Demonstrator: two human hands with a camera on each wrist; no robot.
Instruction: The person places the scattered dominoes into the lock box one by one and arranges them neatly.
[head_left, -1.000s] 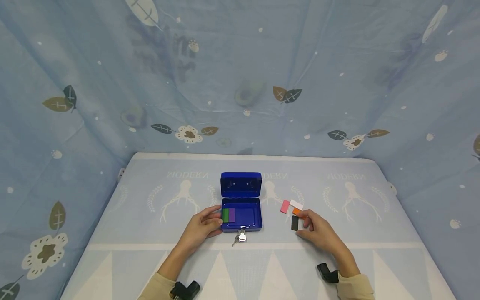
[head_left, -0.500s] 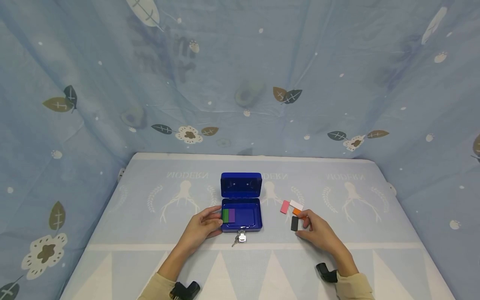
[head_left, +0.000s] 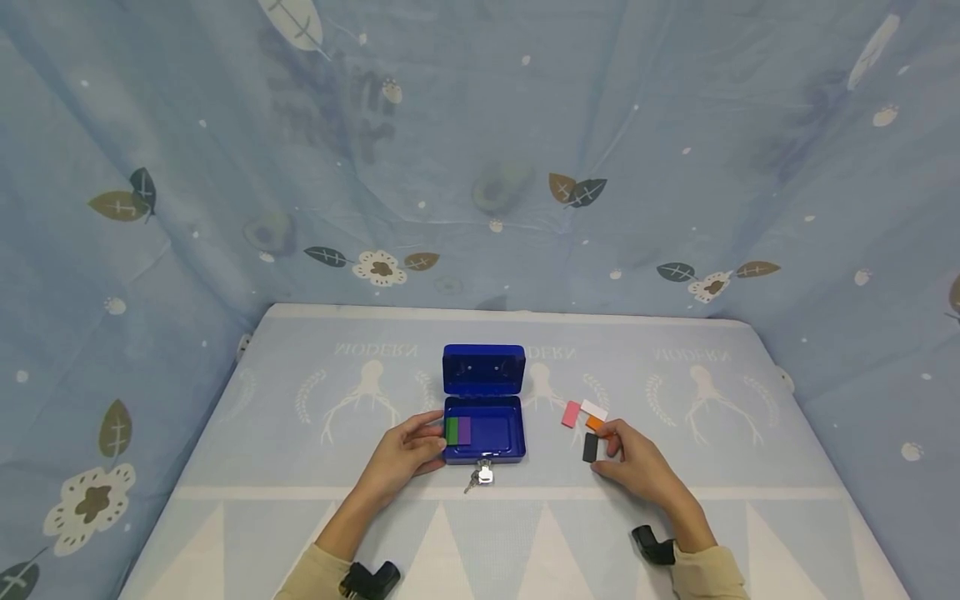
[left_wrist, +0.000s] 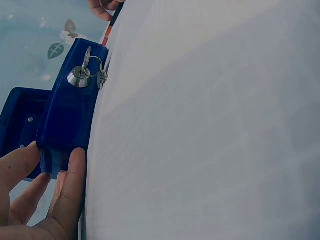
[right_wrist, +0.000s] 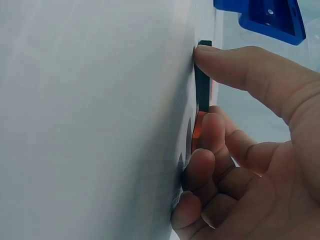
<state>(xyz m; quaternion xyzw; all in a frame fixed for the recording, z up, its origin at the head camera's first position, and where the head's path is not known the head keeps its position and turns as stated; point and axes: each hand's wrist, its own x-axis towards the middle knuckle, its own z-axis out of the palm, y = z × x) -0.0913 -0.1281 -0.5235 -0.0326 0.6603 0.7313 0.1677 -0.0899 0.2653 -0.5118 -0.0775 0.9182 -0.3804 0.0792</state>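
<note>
In the head view the left hand (head_left: pixel 405 454) holds the left side of an open blue box (head_left: pixel 497 433). A green block (head_left: pixel 452 431) and a purple block (head_left: pixel 464 431) lie side by side at its left end. The left wrist view shows the left hand's (left_wrist: pixel 55 205) thumb and fingers around the box's (left_wrist: pixel 67 117) end. The right hand (head_left: pixel 641 468) has its thumb and a fingertip at opposite ends of a black block (head_left: pixel 590 447). In the right wrist view its (right_wrist: pixel 285 175) thumb presses the black block (right_wrist: pixel 203 82), beside an orange block (right_wrist: pixel 198 125).
A pink block (head_left: pixel 571 414) and a white block (head_left: pixel 594 410) lie on the table just beyond the orange one (head_left: pixel 593 423). Keys (head_left: pixel 472 481) hang from the lock at the box's front. The box's raised lid (head_left: pixel 483 371) stands at the back.
</note>
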